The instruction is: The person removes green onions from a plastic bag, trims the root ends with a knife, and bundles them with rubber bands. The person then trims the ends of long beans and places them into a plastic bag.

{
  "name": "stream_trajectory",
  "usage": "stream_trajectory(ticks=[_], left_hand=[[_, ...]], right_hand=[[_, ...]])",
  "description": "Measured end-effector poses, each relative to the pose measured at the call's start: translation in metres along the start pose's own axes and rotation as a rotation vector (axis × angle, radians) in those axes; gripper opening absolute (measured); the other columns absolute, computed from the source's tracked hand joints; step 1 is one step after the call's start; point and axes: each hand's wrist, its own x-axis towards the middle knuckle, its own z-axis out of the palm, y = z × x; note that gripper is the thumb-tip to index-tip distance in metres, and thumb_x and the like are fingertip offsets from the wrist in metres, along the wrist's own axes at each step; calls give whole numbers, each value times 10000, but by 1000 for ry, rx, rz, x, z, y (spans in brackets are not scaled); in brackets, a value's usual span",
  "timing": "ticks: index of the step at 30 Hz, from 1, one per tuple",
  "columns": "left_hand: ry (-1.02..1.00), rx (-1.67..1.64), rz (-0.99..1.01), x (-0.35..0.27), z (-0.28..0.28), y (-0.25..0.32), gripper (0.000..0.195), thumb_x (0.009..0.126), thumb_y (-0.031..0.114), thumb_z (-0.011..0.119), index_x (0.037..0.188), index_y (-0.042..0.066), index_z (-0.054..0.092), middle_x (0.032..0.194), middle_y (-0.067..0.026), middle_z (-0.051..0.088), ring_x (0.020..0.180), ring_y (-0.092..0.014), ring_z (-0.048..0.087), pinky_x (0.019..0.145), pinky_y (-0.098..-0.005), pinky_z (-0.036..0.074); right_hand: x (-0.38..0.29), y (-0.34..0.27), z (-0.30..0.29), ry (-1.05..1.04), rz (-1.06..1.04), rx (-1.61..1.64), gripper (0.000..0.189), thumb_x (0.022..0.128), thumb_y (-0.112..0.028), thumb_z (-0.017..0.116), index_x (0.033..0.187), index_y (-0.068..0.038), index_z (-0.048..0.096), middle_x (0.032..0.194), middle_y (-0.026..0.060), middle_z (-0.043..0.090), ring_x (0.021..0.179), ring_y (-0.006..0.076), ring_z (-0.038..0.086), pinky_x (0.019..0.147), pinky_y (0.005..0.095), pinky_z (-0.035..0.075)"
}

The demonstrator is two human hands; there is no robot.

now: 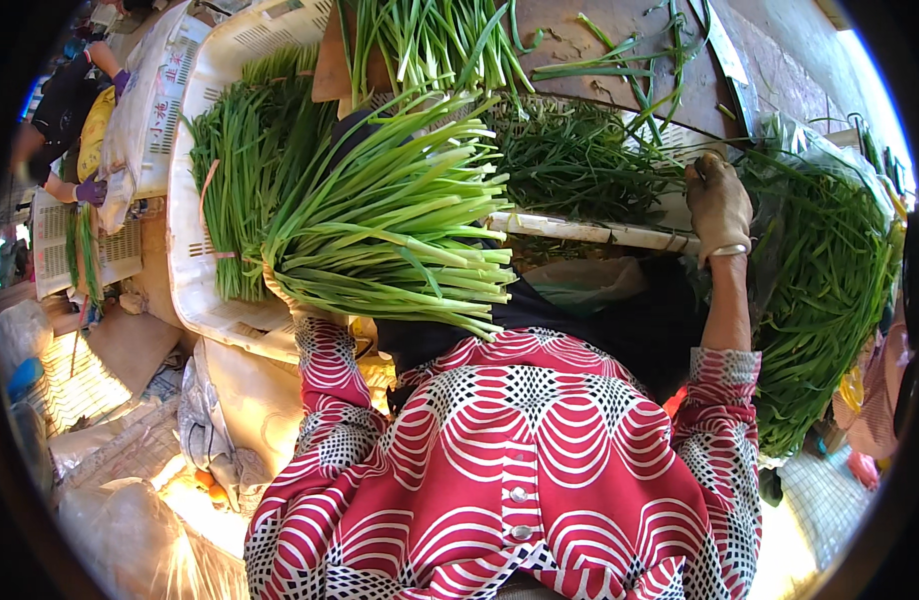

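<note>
A large bundle of green garlic chives (pixel 399 232) fans out to the right, its pale cut ends over my lap. My left hand (pixel 279 289), mostly hidden by the leaves, is closed around the bundle's left part. My right hand (pixel 718 202), in a tan glove, is curled near the end of a white bar (pixel 602 231); whether its fingers hold anything I cannot tell. Loose green leaves (pixel 572 150) lie in a crate just left of that hand. Banded chive bundles (pixel 238 172) stand in a white plastic crate (pixel 186 247) at the left.
More chives (pixel 827 300) fill a plastic-lined container at the right. Another bunch (pixel 437 45) and scattered stalks lie on the brown board (pixel 564 37) ahead. At the upper left a person (pixel 69 120) with purple gloves works beside a stack of white crates (pixel 159 112).
</note>
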Motion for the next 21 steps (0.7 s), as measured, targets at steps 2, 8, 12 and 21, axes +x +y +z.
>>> stream_trajectory(ticks=[2,8,12,21], left_hand=[[-1,1,-5,-3,1,-1,710,835,617,598,1319,99,626,1331,-166,629,1147,-380,619,938,-583,536],[-2,10,-28,-10,3,-1,721,825,623,605,1322,101,625,1339,-167,624,1153,-382,614,941,-588,530],[-16,11,-48,-6,0,1,728,819,627,609,1324,103,624,1344,-168,620,1157,-383,611,944,-591,527],[-47,-3,-91,0,-6,4,744,805,635,620,1329,106,622,1355,-169,612,1165,-385,604,949,-599,519]], right_hand=[[-13,-12,-5,23,-93,329,223,931,-226,686,1080,-62,703,993,175,716,932,326,712,793,413,569],[-57,-137,5,-186,-645,737,316,885,-309,741,1076,-67,670,954,166,690,908,356,681,792,422,561],[-61,-177,4,-192,-686,488,239,915,-312,650,941,-75,630,811,121,680,777,331,694,663,430,568],[-7,-35,10,-118,66,81,217,981,-296,575,988,-120,701,904,147,729,821,338,709,716,456,565]])
